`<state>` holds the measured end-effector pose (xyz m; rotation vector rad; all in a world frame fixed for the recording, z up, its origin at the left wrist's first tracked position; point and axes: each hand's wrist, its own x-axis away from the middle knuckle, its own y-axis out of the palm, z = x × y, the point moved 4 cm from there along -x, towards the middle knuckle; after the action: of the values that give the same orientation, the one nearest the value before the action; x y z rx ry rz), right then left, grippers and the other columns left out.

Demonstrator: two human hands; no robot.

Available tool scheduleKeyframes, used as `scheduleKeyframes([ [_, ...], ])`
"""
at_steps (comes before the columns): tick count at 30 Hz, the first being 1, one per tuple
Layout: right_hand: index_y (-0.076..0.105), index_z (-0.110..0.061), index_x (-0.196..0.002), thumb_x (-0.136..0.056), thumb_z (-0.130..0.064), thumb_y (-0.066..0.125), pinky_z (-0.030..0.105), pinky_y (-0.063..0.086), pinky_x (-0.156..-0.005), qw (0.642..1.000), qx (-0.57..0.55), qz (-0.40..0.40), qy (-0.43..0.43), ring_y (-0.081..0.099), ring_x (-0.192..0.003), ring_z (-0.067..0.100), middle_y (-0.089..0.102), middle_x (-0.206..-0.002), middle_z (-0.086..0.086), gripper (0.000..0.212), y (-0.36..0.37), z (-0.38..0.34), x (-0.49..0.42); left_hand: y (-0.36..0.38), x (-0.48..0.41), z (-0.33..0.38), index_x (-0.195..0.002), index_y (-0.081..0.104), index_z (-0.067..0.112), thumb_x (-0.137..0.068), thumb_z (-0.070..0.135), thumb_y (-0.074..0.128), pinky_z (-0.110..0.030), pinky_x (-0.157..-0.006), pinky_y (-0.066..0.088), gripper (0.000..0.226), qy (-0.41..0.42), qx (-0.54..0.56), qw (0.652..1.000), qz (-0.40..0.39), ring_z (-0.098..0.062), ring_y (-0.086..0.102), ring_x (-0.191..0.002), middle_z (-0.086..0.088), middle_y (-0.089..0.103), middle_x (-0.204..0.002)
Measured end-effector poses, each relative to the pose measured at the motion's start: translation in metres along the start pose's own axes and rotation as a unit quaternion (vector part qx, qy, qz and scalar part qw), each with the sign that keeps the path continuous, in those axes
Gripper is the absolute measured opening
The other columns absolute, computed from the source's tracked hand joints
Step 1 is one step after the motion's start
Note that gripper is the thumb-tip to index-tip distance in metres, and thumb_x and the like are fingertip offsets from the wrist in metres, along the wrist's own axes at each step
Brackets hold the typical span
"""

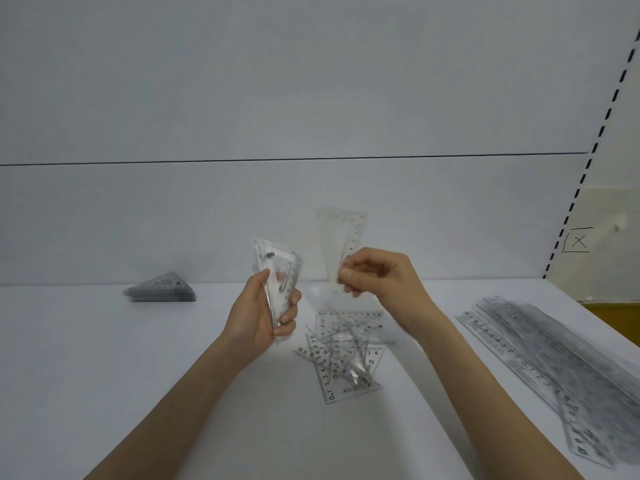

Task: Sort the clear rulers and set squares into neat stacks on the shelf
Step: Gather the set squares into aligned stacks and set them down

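Head view: past halfway, at a guess. Done on the shelf (138,358): ruler stack (540,348) at right, set-square stack (161,289) far left. Left to sort: loose pile (343,355) at centre. Above it, left hand (263,320) gripping a bunch (278,275); right hand (377,275) pinching a single set square (344,240) just beside.

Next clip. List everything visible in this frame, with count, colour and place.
Stacked set squares: one stack, clear, shelf far left.
Loose set squares: one pile, count unclear, clear, shelf centre.
Rulers: many, clear, shelf right.
Held bundle: several set squares, clear, in left hand.
Single set square: one, clear, in right hand.
Shelf: one, white.
X mark: one, black, right wall.
Left hand: grips bundle.
Right hand: pinches single set square.
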<state>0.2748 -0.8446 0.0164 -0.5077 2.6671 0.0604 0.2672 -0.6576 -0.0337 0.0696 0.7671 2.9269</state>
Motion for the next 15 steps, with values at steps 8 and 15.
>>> scheduleKeyframes([
  [8, 0.070, -0.001, -0.081, -0.085, -0.010, 0.069, 0.017, 0.037, -0.049, 0.985, -0.023, -0.010, 0.169, 0.056, -0.060, 0.006, 0.067, -0.065, 0.001, 0.010, 0.046, 0.034, 0.004, 0.011, 0.003, -0.007, -0.093, 0.056, 0.011, -0.101, 0.034, 0.026, -0.024, -0.045, 0.028, 0.038, 0.004, -0.065, 0.998, -0.024, -0.015, 0.038, -0.048, -0.006, 0.052, -0.065],
  [15, 0.065, -0.011, -0.075, -0.073, -0.018, 0.081, 0.010, 0.036, -0.050, 0.976, 0.160, 0.020, 0.144, 0.048, -0.047, -0.002, 0.063, -0.064, -0.006, 0.017, 0.044, 0.034, 0.001, 0.013, 0.003, -0.012, -0.097, 0.066, 0.008, -0.102, 0.037, 0.023, -0.026, -0.047, 0.032, 0.052, -0.031, -0.068, 0.996, -0.050, -0.019, 0.042, -0.050, -0.010, 0.049, -0.067],
])
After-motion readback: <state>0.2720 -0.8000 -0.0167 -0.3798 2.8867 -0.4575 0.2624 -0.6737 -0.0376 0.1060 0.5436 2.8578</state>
